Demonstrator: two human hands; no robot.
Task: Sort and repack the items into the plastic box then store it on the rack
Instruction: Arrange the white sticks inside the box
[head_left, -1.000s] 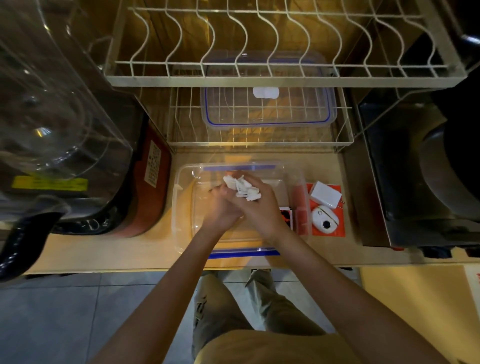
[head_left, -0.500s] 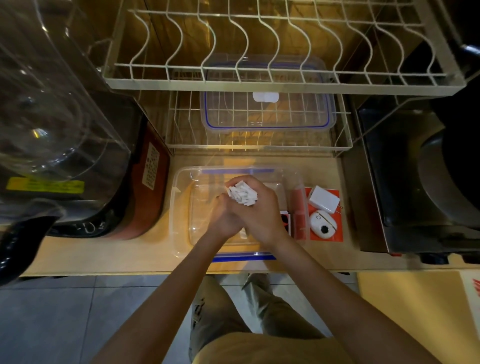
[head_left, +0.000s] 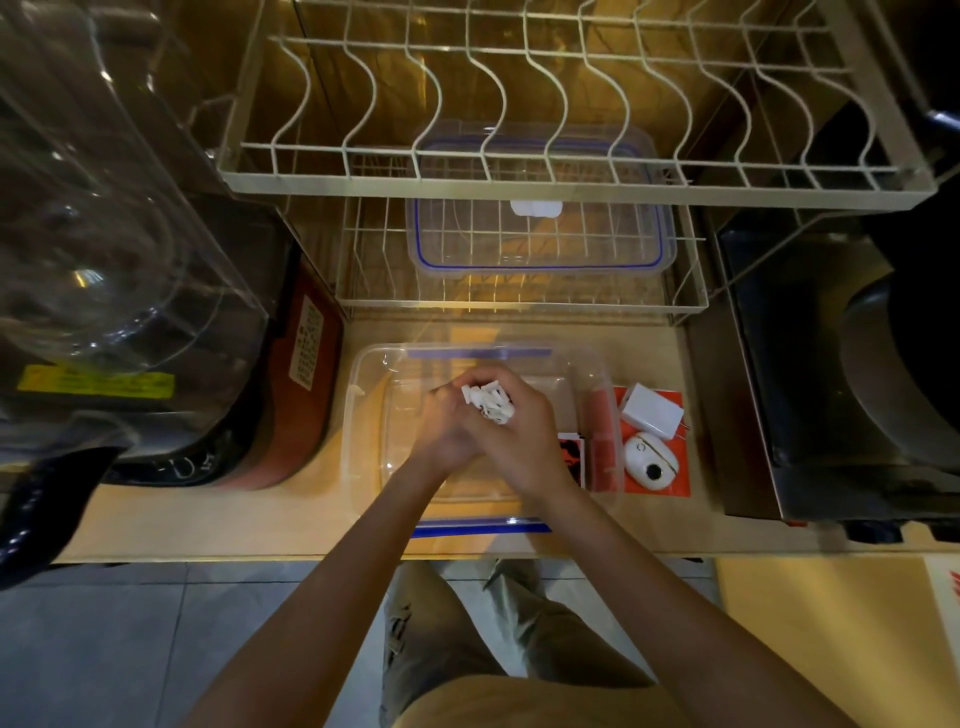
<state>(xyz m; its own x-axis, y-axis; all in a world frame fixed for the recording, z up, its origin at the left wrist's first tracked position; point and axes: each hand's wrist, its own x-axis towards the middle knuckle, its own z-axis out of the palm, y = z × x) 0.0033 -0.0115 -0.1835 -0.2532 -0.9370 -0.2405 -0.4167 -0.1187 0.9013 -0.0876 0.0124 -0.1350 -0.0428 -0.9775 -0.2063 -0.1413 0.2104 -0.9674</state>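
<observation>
Both hands meet over the clear plastic box with blue clips (head_left: 363, 415) on the pale wooden tabletop (head_left: 208, 519). The right hand (head_left: 511, 441) has its grip closed round a bunch of small white plastic pieces (head_left: 488, 401); the left hand (head_left: 441, 434) is tucked against it, its grip hidden. The white square charger (head_left: 652, 410) and white oval device (head_left: 649, 460) wait just right of the box, unpacked; the box's clear lid (head_left: 540, 244) lies on the wire rack (head_left: 519, 306), so most remains. Since half a second ago, the bunch looks gathered slightly tighter.

A bundled white cable (head_left: 488, 402) is held above the open clear plastic box (head_left: 363, 447) on the counter.
</observation>
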